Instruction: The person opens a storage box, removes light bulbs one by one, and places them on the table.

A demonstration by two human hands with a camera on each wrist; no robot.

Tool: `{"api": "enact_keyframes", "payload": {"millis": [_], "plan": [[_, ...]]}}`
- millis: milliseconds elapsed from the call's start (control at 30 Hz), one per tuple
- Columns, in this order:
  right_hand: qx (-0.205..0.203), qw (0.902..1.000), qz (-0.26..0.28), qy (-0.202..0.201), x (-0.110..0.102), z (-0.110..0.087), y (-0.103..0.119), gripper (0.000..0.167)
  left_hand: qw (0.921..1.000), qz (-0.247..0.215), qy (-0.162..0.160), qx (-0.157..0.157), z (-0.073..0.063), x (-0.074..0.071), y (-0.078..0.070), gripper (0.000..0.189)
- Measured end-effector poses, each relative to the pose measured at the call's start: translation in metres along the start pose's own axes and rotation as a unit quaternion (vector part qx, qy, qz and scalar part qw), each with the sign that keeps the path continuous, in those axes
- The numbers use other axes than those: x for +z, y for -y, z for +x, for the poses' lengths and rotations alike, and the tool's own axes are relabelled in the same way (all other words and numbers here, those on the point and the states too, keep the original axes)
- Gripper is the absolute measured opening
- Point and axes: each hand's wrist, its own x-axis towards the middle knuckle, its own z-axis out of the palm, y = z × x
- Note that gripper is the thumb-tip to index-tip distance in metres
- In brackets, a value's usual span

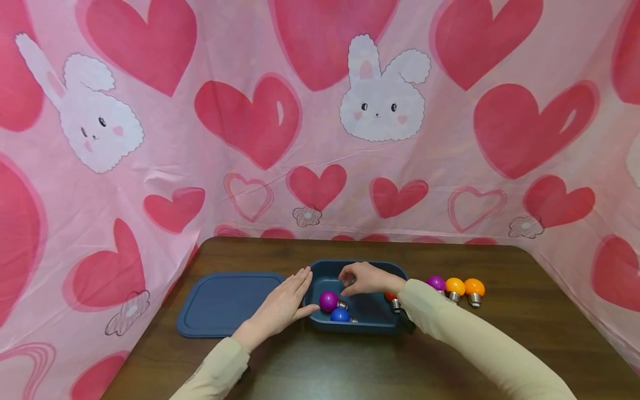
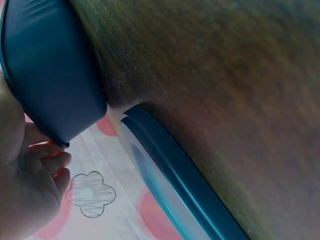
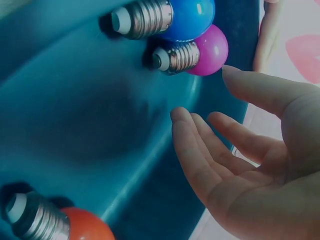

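Note:
A dark blue plastic box (image 1: 357, 329) stands on the table. Inside it, a purple light bulb (image 1: 328, 301) and a blue light bulb (image 1: 340, 315) lie side by side at the left end. An orange-red light bulb (image 3: 89, 226) lies at the other end, partly hidden by the right sleeve in the head view. My right hand (image 1: 369, 278) hovers inside the box near the purple bulb, fingers loosely bent and apart, holding nothing. With straight fingers, my left hand (image 1: 284, 300) touches the box's left rim; in the left wrist view its fingertips lie along that rim.
A flat blue lid (image 1: 230, 305) lies on the wooden table (image 1: 310, 366) left of the box. Right of the box lie another purple bulb (image 1: 436, 283) and two yellow-orange bulbs, one yellow-orange bulb (image 1: 474, 288) farthest right. A pink heart-and-rabbit cloth (image 1: 320, 144) hangs behind the table.

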Motion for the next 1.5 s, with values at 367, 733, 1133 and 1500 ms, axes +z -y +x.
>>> {"api": "enact_keyframes", "payload": {"millis": [367,733,1133,1500], "plan": [[-0.002,0.9997,-0.013,0.02,0.011,0.01,0.006,0.043,0.9999,0.011,-0.003,0.003,-0.001,0.001,-0.001,0.079],[-0.001,0.999,-0.021,0.039,0.016,0.013,0.014,0.042,1.0,0.007,-0.001,0.005,0.0,0.001,-0.001,0.081],[0.017,0.9977,-0.036,0.055,0.021,0.018,0.017,0.038,1.0,0.004,0.005,0.0,0.0,0.001,-0.001,0.081],[-0.001,0.9975,-0.054,0.044,0.017,0.017,0.017,0.035,1.0,0.009,0.0,0.003,0.0,0.0,-0.001,0.078]]}}
